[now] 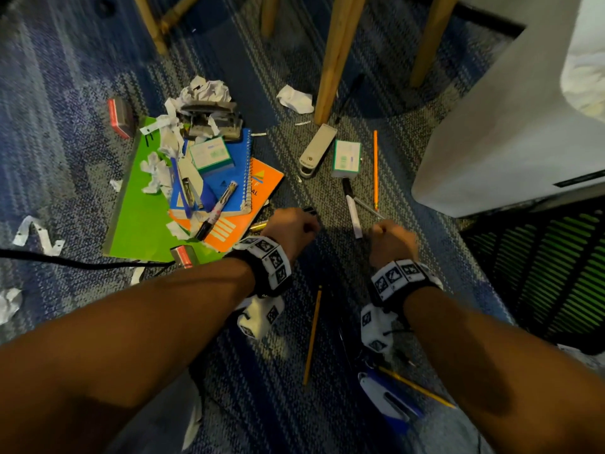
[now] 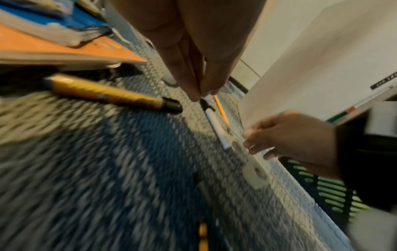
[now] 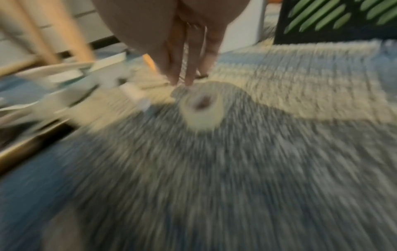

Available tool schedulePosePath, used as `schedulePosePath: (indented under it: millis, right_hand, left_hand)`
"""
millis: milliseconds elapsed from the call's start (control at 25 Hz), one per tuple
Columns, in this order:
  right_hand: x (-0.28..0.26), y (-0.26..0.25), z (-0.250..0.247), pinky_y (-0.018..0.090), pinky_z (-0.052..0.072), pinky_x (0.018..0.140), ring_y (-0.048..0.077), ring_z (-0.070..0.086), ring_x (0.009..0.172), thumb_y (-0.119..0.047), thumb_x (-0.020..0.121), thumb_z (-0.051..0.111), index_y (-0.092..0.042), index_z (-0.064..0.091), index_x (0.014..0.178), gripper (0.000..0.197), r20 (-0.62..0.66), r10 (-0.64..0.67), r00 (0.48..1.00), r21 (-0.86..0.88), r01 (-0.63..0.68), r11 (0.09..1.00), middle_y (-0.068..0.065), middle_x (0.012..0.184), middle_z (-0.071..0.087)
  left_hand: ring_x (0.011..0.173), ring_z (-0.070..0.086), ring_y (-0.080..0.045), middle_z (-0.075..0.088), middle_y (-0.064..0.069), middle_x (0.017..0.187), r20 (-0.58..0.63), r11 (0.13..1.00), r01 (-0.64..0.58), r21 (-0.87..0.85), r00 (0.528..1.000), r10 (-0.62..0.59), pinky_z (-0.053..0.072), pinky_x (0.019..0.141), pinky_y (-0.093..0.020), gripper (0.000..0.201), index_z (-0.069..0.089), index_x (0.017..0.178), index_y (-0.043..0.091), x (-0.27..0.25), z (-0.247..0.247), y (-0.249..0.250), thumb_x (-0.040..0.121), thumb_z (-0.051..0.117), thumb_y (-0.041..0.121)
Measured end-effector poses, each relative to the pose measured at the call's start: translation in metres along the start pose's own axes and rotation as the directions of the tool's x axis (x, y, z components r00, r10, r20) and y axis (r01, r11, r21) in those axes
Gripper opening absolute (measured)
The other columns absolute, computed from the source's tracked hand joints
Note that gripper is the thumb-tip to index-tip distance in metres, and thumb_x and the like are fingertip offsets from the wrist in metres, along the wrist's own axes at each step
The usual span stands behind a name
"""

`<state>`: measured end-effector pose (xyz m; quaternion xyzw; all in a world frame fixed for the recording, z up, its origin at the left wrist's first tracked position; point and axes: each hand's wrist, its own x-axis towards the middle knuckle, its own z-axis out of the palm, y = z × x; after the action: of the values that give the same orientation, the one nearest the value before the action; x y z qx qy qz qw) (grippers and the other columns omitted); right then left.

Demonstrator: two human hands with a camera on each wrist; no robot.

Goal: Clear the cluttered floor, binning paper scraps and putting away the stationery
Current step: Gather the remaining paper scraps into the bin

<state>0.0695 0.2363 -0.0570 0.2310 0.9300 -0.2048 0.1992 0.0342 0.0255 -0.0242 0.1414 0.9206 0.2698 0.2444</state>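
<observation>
From the head view, most of the clearing is left: paper scraps [image 1: 206,88] and notebooks [image 1: 209,191] lie beyond the left hand [image 1: 289,227], pencils and a white marker [image 1: 354,216] between it and the right hand [image 1: 391,239]. The bin [image 1: 510,132] stands right of the right hand, chair legs ahead. From the left wrist, left fingers [image 2: 189,88] pinch a small pen tip above the carpet, a gold marker [image 2: 107,93] just beside. From the right wrist, blurred, the fingertips [image 3: 189,79] reach straight down beside a tape roll [image 3: 201,108]; whether they grip anything I cannot tell.
</observation>
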Motion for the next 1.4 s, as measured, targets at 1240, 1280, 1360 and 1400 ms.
schedulePosePath:
  millis: [1240,1280,1360,1400]
  right_hand:
    - [-0.034,0.014,-0.329,0.022,0.052,0.07,0.012,0.068,0.067,-0.026,0.085,0.07,-0.018,0.076,0.088,0.011,-0.668,-0.16,0.726,0.164,0.354,0.921,0.001,0.08,0.074]
    - [-0.029,0.025,-0.325,0.025,0.052,0.076,0.018,0.07,0.077,-0.023,0.087,0.068,-0.016,0.076,0.096,0.014,-0.652,-0.166,0.74,0.114,0.312,0.943,0.004,0.087,0.075]
    - [-0.025,0.039,-0.318,0.031,0.05,0.084,0.027,0.067,0.094,-0.01,0.089,0.063,-0.02,0.072,0.11,0.025,-0.529,-0.177,0.83,-0.004,0.206,0.979,0.009,0.101,0.073]
    - [-0.024,0.044,-0.317,0.033,0.05,0.085,0.031,0.065,0.099,-0.004,0.088,0.058,-0.024,0.069,0.116,0.036,-0.442,-0.163,0.882,-0.057,0.154,0.986,0.01,0.107,0.072]
  left_hand:
    - [0.05,0.053,0.001,0.062,0.003,0.06,-0.432,0.667,-0.53,-0.524,0.84,0.328,0.044,0.053,-0.014,0.01,0.068,0.074,0.009,0.121,-0.155,0.307,0.077,0.077,0.01]
    - [0.056,0.056,-0.001,0.065,0.002,0.065,-0.415,0.679,-0.531,-0.507,0.841,0.348,0.047,0.057,-0.015,0.008,0.07,0.075,0.008,0.123,-0.154,0.313,0.076,0.078,0.008]
    - [0.067,0.062,-0.008,0.07,-0.005,0.076,-0.408,0.703,-0.54,-0.463,0.834,0.371,0.053,0.068,-0.021,0.006,0.073,0.08,0.006,0.125,-0.147,0.319,0.076,0.077,0.005]
    - [0.071,0.063,-0.01,0.072,-0.007,0.081,-0.41,0.717,-0.542,-0.438,0.83,0.377,0.054,0.072,-0.023,0.006,0.074,0.082,0.006,0.125,-0.144,0.32,0.077,0.077,0.005]
